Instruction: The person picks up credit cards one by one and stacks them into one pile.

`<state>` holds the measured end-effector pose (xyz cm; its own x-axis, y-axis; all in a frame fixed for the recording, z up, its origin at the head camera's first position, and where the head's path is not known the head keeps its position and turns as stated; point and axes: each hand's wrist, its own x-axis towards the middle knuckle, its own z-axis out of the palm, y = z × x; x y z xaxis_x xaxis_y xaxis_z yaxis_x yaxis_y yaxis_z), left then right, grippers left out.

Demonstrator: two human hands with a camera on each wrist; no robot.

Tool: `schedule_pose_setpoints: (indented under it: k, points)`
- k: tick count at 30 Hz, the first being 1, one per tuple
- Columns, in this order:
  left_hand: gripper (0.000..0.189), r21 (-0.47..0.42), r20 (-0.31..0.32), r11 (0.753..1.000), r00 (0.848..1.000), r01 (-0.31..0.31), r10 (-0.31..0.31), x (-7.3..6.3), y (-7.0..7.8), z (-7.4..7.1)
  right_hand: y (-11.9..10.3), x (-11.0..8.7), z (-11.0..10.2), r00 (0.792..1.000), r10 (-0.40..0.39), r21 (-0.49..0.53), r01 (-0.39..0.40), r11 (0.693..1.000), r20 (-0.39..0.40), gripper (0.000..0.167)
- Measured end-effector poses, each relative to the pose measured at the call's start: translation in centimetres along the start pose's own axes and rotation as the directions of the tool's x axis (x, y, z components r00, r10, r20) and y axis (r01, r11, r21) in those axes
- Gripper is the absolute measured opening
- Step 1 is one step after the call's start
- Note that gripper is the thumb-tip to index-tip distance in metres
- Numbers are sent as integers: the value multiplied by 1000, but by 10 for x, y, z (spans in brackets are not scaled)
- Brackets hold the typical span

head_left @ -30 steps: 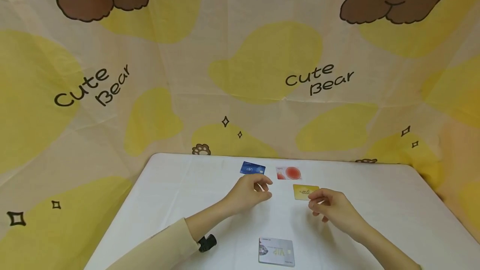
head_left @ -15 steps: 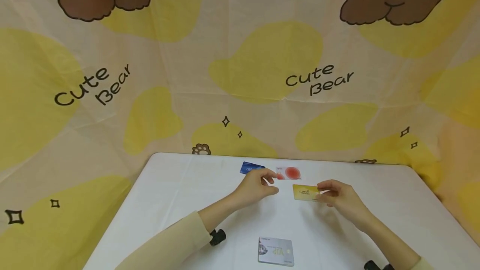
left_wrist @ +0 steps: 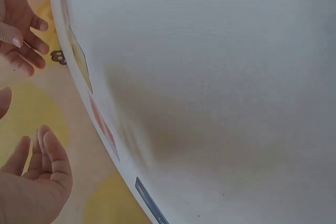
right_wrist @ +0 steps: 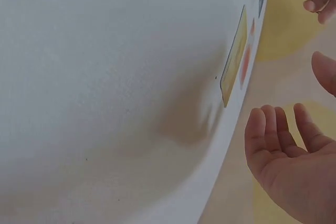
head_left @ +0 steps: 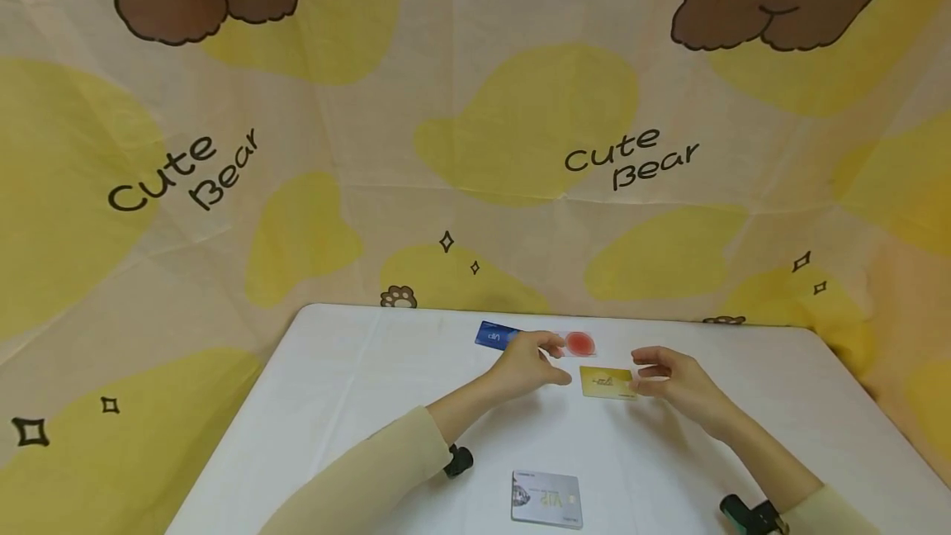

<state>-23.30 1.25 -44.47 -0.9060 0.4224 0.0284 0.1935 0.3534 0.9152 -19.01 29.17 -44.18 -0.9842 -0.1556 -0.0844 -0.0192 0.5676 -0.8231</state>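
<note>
A yellow card (head_left: pixel 605 382) lies flat on the white table (head_left: pixel 357 386), between my two hands. My left hand (head_left: pixel 563 363) hovers just left of it, fingers loosely spread and holding nothing. It hides the left part of a white card with a red circle (head_left: pixel 579 343). My right hand (head_left: pixel 637 371) is at the yellow card's right edge, fingers relaxed, with no grip on it. In the right wrist view the right hand (right_wrist: pixel 296 93) shows an empty palm beside the yellow card (right_wrist: pixel 234 56). The left wrist view shows the left hand (left_wrist: pixel 26 124) open as well.
A blue card (head_left: pixel 492 336) lies at the back of the table, left of the red-circle card. A silver VIP card (head_left: pixel 547 499) lies near the front edge. A bear-print cloth (head_left: pixel 475 147) hangs behind the table.
My left hand has moved right, over the red-circle card's left part. My right hand slid forward, held the yellow card's right edge half a second ago, and now stands open beside it.
</note>
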Motion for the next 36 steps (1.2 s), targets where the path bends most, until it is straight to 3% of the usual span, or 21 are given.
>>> schedule_pose_setpoints:
  k: [7,16,22,36]
  points:
    - [51,30,50,999,998,30,-31,12,-2,10,7,11,0,999,38,-11,-38,999,2,61]
    - [50,36,51,996,995,82,-83,27,-8,21,18,19,-7,998,61,-40,-60,997,24,62]
    - [50,41,31,990,990,133,-134,31,-9,27,25,26,-7,995,86,-23,-85,996,51,64]
    - [51,97,51,981,984,167,-173,38,-12,40,31,31,-3,992,97,-35,-94,995,86,64]
